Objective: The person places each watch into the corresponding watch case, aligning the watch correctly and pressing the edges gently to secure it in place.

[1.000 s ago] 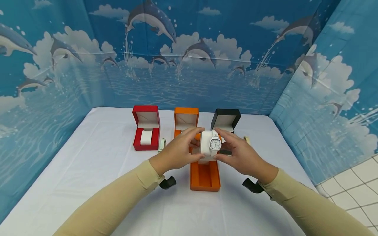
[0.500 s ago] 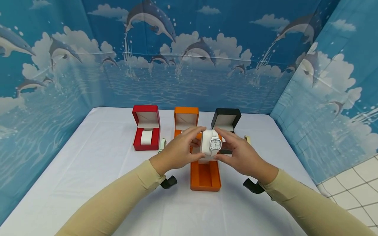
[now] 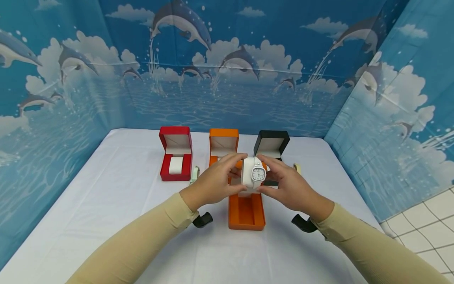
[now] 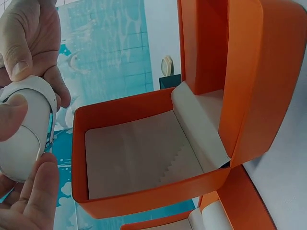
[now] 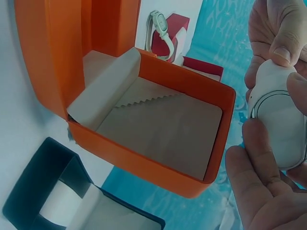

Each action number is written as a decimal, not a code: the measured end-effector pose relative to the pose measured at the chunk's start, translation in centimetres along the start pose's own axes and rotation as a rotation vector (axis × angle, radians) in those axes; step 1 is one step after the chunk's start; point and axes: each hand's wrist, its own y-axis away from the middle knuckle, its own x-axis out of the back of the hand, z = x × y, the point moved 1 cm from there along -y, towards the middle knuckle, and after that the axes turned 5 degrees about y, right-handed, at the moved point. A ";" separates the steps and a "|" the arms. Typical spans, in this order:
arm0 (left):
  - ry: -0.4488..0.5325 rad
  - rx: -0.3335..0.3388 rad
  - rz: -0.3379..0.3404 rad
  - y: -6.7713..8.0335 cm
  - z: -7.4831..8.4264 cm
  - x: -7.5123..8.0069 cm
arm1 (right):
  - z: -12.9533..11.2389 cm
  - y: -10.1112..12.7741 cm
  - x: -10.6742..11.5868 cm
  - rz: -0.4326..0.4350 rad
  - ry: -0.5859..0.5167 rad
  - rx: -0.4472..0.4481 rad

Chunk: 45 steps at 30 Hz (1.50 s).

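The left hand (image 3: 213, 183) and the right hand (image 3: 289, 187) are raised together above the middle of the white cloth-covered worktop (image 3: 106, 205). Between them they hold a white wristwatch with a rounded-square pale dial (image 3: 258, 173), strapped round a smooth white oval cushion (image 3: 247, 177). The left fingers and thumb curl round the cushion's left side; the right thumb and fingers pinch the watch at its right side. The dial faces the person.

Directly below the hands an open orange box tray with rigid rectangular walls (image 3: 246, 213) lies on the worktop near its front-centre. The wrist views show a matt beige liner with a zigzag-cut edge (image 4: 139, 153) on the floor of an open orange box.

Along the far edge stand three hinged boxes with their lids raised: a red box holding a white cushion (image 3: 175, 156) to the left, an orange box (image 3: 223, 144) in the middle and a black box (image 3: 271, 146) to the right. A pale green watch (image 3: 194, 174) lies just beside the red box. A small cream object (image 3: 297, 169) lies to the right of the black box; its nature cannot be determined.
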 end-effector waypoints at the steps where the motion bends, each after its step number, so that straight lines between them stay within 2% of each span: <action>1: -0.002 0.002 -0.001 0.0 0.0 0.0 | 0.0 0.0 0.0 0.000 -0.003 -0.001; 30: 0.023 -0.005 -0.011 -0.3 -0.1 -0.3 | 0.3 -0.5 -0.1 -0.007 -0.051 -0.001; 36: 0.003 -0.014 -0.008 -0.4 -0.1 -0.3 | 0.3 -0.6 -0.3 -0.016 -0.053 -0.021; 45: 0.027 -0.022 -0.008 -0.3 -0.2 -0.4 | 0.2 -0.7 -0.4 -0.023 -0.055 -0.032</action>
